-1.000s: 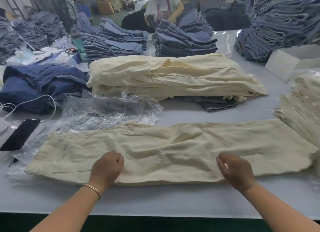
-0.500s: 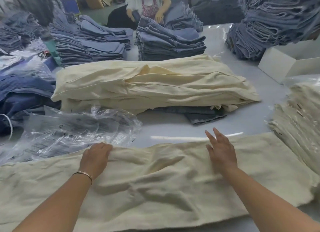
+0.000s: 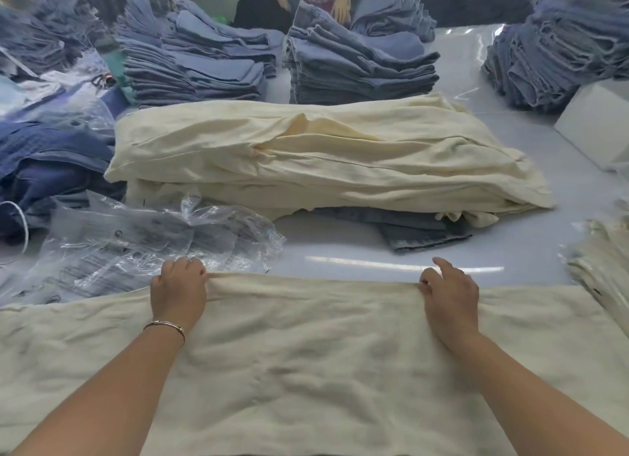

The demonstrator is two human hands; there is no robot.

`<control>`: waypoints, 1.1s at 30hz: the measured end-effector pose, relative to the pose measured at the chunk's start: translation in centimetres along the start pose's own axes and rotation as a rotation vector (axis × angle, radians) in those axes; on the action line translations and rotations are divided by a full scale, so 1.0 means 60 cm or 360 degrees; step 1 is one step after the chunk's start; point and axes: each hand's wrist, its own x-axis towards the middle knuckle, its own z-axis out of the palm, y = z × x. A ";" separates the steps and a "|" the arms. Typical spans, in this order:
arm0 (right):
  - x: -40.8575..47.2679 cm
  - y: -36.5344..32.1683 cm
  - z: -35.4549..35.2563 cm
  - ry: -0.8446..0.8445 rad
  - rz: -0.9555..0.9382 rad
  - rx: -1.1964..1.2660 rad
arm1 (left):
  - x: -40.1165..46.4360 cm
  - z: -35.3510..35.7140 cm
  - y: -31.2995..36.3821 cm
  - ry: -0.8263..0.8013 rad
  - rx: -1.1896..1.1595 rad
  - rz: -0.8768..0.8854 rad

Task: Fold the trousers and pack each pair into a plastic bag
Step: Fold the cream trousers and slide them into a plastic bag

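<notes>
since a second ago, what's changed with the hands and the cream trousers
Both hands moved from the near edge of the cream trousers to the far edge. The left hand now grips that edge; the right hand, flat and open half a second ago, now pinches it with the index finger raised. The trousers stay spread flat, and the plastic bags and the cream trouser pile stay put.

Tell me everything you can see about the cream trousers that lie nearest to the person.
The cream trousers look like soft, slightly wrinkled woven cloth. They lie flat and lengthwise across the near side of the pale table, and both ends run out of view. The left hand and the right hand pinch the far edge, which is raised a little. Waistband and pockets cannot be made out.
</notes>
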 end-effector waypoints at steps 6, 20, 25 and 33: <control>-0.075 -0.064 -0.007 0.0299 -0.0374 0.0111 | -0.067 -0.007 0.064 0.0361 -0.0408 0.0074; -0.167 -0.026 0.013 -0.0468 -0.0170 -0.0502 | -0.129 0.049 -0.094 -0.0344 0.0003 0.0094; -0.194 -0.065 -0.005 -0.0487 0.0133 -0.0464 | -0.139 0.014 -0.134 -0.0228 -0.0127 -0.0090; -0.263 -0.269 0.084 -0.0373 -0.0544 -0.0178 | -0.178 0.015 -0.223 -0.0537 -0.0293 0.0079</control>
